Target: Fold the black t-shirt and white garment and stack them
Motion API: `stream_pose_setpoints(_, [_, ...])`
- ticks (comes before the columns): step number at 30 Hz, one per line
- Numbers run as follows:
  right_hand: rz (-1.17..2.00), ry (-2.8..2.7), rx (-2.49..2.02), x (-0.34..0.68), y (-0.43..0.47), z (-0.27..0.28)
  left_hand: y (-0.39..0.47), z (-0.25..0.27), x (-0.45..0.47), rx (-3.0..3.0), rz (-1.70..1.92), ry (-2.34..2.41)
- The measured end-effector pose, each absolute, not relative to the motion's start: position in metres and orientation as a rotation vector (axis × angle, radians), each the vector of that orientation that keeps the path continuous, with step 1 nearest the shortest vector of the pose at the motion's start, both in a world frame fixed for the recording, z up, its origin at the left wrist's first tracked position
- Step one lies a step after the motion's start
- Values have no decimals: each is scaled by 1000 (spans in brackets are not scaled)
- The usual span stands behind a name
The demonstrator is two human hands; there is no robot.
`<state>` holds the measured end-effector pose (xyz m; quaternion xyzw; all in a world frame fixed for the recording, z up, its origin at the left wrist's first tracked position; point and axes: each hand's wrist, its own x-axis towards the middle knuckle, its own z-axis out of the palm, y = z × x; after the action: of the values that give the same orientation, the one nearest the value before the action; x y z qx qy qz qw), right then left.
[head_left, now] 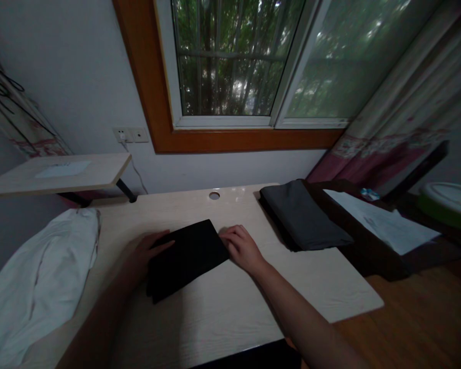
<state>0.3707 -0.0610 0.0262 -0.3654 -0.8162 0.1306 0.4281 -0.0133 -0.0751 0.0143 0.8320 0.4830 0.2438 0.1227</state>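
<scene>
Head view: black, flat, folded rectangular cloth (190, 259), centred on pale wood-grain surface (226, 312). Bare left hand (149, 253), fingers spread over its nine-o'clock end; bare right hand (244, 248), fingers curled narrow against its two-o'clock edge; placed opposite, presumably to steady it; firmness of grip cannot be told. Long axis: eight to two o'clock.

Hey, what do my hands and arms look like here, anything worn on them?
Your left hand and right hand are bare, without gloves. No sleeve shows on the left forearm or right forearm, and I see no watch. The left side is dim, hiding finer details.
</scene>
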Motion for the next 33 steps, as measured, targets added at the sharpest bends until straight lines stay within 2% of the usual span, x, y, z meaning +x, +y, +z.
stream_pose_setpoints(9, [301,-2410,-575,364,-61,25,-76,19,-12,2517,619,1322])
stream_pose_setpoints(19, [236,-2262,-830,386,-52,26,-77,19,-8,2495,687,1424])
stream_pose_setpoints(33, [203,-2221,-1033,391,-46,24,-77,25,-9,2615,660,1222])
